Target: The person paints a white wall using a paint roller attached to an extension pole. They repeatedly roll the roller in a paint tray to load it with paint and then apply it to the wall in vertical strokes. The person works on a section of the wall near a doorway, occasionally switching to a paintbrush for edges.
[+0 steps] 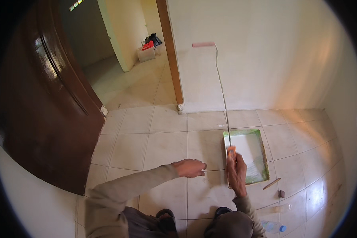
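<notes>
My right hand (237,174) grips the orange handle of a paint roller (222,86) with a long thin metal rod. The rod points away from me, and its narrow pinkish roller cover is at the far end, in front of the white wall (250,65); contact with the wall cannot be told. Beneath the handle, a rectangular paint tray (264,154) with green-stained edges holds white paint. My left hand (192,168) hovers left of the tray, fingers loosely bent and a gap at the thumb, holding nothing.
A dark brown door (41,98) stands at the left beside a wooden doorframe (171,50). Beyond the doorway is a plastic box (146,55). Right of the tray lie a thin stick (272,183), a small brown piece (281,194) and a blue-capped plastic bottle (272,226) on the tiled floor (166,145).
</notes>
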A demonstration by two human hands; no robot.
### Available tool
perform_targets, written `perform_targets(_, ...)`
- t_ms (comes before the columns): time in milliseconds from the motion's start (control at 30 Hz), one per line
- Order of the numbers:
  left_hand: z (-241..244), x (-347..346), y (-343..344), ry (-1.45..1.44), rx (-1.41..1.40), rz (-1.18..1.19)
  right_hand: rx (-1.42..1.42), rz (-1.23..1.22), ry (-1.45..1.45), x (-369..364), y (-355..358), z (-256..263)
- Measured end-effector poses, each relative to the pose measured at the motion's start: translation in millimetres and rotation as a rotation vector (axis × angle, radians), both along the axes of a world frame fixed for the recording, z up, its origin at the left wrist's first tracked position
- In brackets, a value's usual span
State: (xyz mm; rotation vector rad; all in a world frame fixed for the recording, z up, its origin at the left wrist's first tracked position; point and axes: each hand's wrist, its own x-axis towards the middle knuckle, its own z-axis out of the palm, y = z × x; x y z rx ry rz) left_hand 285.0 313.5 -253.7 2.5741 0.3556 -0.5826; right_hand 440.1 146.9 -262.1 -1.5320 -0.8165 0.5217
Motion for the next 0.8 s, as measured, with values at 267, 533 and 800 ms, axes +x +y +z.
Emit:
perform_targets(267, 145, -150, -98, -0.454, -0.092, 0.160, 0.155, 0.004, -0.030, -3, 104, 4)
perform_targets(533, 137, -191, -125, -0.558, 0.040, 0.463, -0.016, -0.006, -0.111, 2, 102, -76)
perform_targets(800, 141, -187, -124, -0.620, 0.092, 0.463, -0.127, -0.069, -0.131, -3, 80, -149)
